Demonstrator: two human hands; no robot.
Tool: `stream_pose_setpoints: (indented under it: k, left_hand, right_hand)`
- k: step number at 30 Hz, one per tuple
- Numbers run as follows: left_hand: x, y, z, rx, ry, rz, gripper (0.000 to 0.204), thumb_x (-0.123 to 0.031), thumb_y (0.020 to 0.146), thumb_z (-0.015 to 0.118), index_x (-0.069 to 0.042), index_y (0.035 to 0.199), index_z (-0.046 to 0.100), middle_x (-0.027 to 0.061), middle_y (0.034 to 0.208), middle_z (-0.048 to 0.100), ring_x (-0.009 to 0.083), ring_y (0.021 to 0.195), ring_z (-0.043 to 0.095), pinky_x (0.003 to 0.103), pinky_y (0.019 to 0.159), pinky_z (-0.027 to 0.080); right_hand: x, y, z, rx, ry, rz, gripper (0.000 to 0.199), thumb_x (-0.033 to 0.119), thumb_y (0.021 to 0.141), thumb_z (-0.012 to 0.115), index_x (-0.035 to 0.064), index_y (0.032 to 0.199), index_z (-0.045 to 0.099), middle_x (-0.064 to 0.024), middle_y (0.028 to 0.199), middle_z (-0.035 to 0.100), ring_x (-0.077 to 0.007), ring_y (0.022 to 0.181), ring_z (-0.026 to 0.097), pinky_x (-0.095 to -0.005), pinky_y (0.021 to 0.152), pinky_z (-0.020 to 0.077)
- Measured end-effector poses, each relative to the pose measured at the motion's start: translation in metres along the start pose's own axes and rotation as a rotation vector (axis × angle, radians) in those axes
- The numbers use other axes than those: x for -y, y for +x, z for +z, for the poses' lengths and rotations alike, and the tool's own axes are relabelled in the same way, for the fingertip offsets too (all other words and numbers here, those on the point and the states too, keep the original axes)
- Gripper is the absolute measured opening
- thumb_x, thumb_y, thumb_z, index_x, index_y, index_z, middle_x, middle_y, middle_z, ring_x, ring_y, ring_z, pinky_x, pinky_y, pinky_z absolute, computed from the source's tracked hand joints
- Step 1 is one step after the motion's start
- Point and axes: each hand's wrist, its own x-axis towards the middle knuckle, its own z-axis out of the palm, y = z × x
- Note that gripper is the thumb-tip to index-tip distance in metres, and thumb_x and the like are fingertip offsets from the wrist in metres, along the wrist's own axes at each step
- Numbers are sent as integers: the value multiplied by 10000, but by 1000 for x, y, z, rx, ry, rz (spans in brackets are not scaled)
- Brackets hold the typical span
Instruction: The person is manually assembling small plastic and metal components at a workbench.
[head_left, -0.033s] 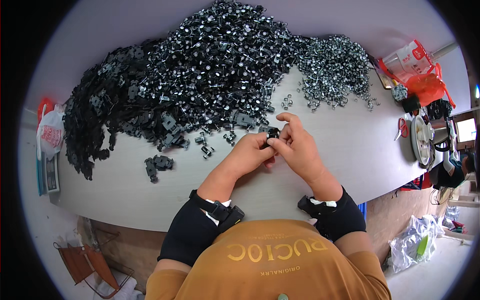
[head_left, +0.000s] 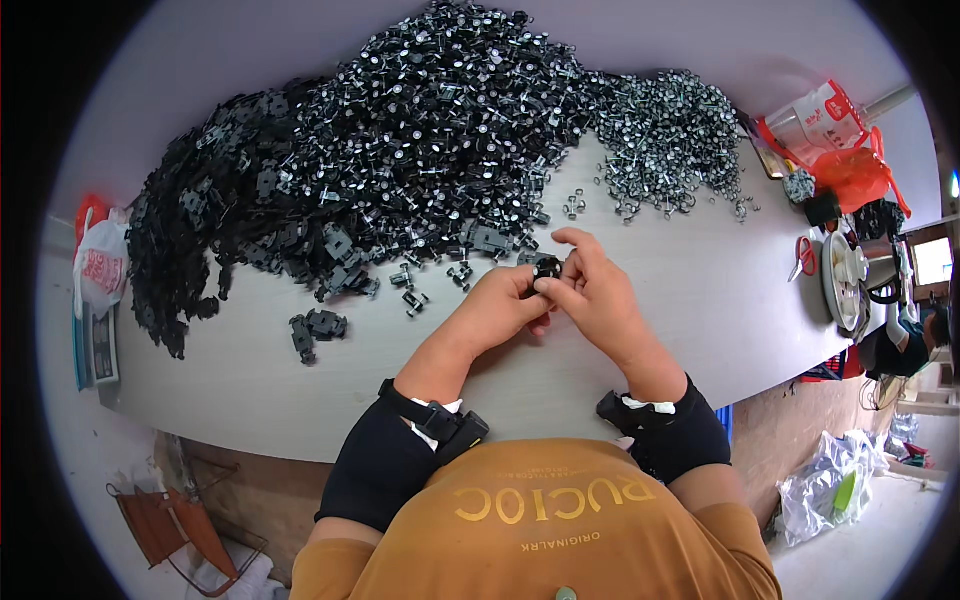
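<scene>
Over the middle of the table, my left hand point(head_left: 507, 304) is closed round a small black plastic piece point(head_left: 546, 269) with a shiny round spot like a wheel. My right hand point(head_left: 594, 295) pinches the same piece from the other side with thumb and curled fingers, its index finger bent above. The fingers cover most of the piece. Just left of my hands lie a few loose wheel-and-axle pieces point(head_left: 415, 301). Two dark grey chassis-like plastic pieces point(head_left: 318, 330) rest farther left.
Behind stand heaps of dark grey plastic pieces point(head_left: 175, 215), black-and-silver wheel pieces point(head_left: 440, 120) and smaller silvery ones point(head_left: 680, 130). At the right are red scissors point(head_left: 803, 257), a tray point(head_left: 838, 285) and an orange bag point(head_left: 853, 175). A white bag point(head_left: 102, 262) sits at the left edge.
The black piece has shifted very slightly between my fingers. Both hands otherwise keep their places and their grip.
</scene>
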Motion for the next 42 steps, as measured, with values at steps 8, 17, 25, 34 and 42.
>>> stream_pose_setpoints:
  k: [8, 17, 25, 34, 42]
  left_hand:
    - [-1, -5, 0, 122, 121, 52, 105, -76, 940, 581, 14, 983, 614, 31, 795, 635, 105, 685, 607, 267, 608, 516]
    - [-45, -103, -85, -572, 1151, 376, 213, -61, 768, 694, -49, 964, 612, 99, 900, 609, 307, 880, 588, 384, 752, 471]
    - [-39, -183, -118, -742, 1314, 76, 406, -17, 737, 733, -101, 1120, 628, 75, 1102, 593, 330, 1045, 533, 407, 907, 463]
    - [-41, -176, -153, -691, 1110, 21, 144, -33, 837, 645, -30, 976, 683, 109, 872, 638, 279, 800, 613, 351, 732, 485]
    - [-67, -167, -136, -874, 959, 148, 137, -54, 905, 601, -8, 1024, 649, 77, 797, 662, 157, 694, 611, 289, 658, 489]
  right_hand:
    - [-1, -9, 0, -8, -127, -38, 249, 236, 847, 718, 29, 937, 614, -111, 687, 597, -243, 592, 577, -343, 563, 461]
    - [-26, -11, -96, -85, -348, 242, 200, 152, 829, 730, 19, 944, 637, 0, 600, 433, -108, 562, 410, -283, 536, 374]
    - [-9, 9, -49, 176, -329, -7, 213, 183, 827, 710, 64, 979, 621, -103, 716, 610, -257, 658, 592, -370, 611, 461]
    - [-30, 43, -44, 38, -323, -23, 230, 213, 806, 725, 80, 975, 643, -96, 792, 648, -283, 742, 625, -397, 672, 485]
    - [-34, 44, -32, 283, -310, -145, 218, 203, 797, 730, 84, 964, 654, -85, 800, 634, -278, 770, 613, -386, 705, 484]
